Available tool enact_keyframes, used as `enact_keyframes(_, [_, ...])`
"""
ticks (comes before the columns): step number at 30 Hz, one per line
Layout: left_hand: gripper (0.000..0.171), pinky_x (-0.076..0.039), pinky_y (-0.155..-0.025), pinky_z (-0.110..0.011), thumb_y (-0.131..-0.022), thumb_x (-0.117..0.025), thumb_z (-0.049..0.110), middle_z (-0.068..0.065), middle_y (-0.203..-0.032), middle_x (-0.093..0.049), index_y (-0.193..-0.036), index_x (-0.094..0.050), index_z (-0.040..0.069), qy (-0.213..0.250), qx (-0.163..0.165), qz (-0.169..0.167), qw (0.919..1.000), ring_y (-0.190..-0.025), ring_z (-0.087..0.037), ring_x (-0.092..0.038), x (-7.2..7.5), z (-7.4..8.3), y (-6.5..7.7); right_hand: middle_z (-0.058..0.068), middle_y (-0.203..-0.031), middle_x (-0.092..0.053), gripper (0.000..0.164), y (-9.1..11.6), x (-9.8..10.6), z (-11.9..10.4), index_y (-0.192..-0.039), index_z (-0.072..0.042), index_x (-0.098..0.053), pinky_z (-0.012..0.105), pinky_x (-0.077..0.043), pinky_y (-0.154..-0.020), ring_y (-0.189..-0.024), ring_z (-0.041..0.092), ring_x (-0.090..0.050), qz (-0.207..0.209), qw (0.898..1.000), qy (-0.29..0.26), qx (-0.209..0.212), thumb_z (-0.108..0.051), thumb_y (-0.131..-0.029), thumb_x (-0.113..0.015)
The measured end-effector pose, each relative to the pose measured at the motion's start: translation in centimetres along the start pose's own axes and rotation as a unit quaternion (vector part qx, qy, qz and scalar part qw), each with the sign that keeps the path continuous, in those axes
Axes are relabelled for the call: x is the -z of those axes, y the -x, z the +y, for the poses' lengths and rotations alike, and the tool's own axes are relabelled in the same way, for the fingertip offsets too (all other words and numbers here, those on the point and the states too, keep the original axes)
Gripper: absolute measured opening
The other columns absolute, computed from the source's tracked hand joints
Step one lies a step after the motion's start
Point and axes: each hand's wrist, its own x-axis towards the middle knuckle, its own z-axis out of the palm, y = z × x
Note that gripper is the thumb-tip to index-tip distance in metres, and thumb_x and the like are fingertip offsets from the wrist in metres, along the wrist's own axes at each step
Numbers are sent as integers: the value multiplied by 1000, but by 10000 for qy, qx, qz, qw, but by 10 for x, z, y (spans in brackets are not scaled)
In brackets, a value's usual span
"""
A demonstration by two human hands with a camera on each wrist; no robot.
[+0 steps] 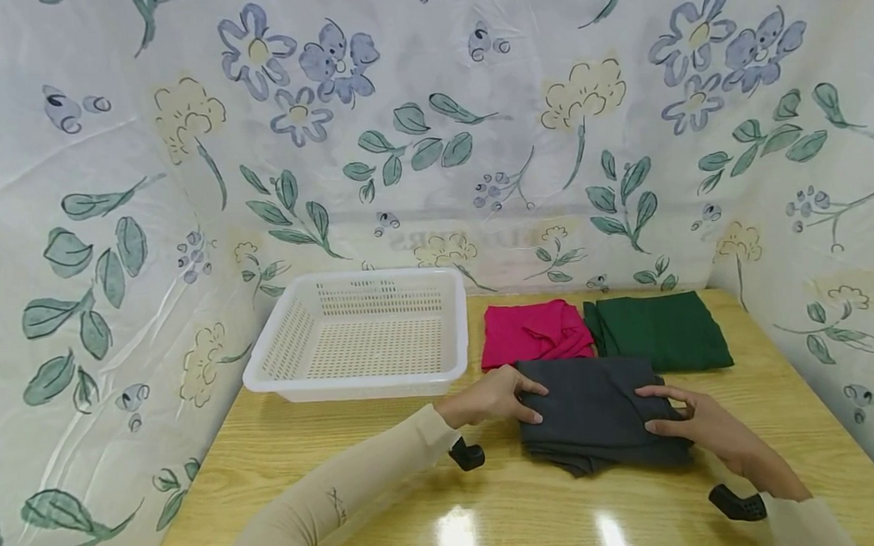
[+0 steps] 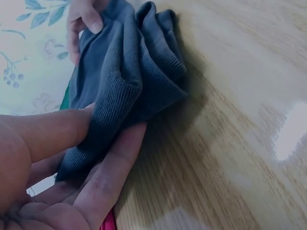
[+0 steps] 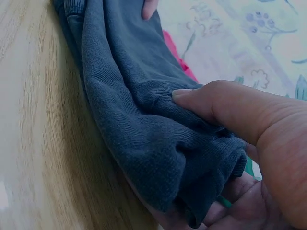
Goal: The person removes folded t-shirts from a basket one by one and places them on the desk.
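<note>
A folded dark grey garment (image 1: 591,410) lies in front of two other folded cloths, its layers showing along the near edge. My left hand (image 1: 500,394) grips its left end; in the left wrist view the thumb (image 2: 57,132) is on top and fingers reach underneath. At the opposite end my right hand (image 1: 705,428) holds the cloth, with the thumb (image 3: 211,98) pressing the top and the other fingers under the folds in the right wrist view. Whether the garment is lifted off the table, I cannot tell.
A white perforated plastic basket (image 1: 372,387) stands at the back left with nothing in it. Behind the grey garment lie a folded pink cloth (image 1: 523,334) and a folded dark green cloth (image 1: 662,332). Floral fabric (image 1: 417,191) walls in the wooden table (image 1: 376,510).
</note>
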Motion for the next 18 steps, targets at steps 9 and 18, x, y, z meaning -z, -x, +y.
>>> enact_keyframes(9, [45, -37, -53, -20, -85, -85, 6, -14, -138, -64, -128, -73, 6, -104, 17, -76, 9999, -76, -5, -49, -4, -5, 0, 31, -165, -13, 70, -2, -1, -1, -153, -9, -49, 62, -41, -106, -144, 57, -28, -5, 9999, -106, -83, -29, -93, -79])
enact_keyframes(18, [40, -55, -63, -24, -83, -87, 6, -14, -138, -64, -122, -77, 7, -543, 14, 28, 9985, -91, -11, -71, -1, 2, -4, 33, -163, -17, 70, -2, 1, -8, -152, -5, -48, 68, -38, -106, -142, 62, -21, -30, 9998, 191, -35, -28, -93, -79])
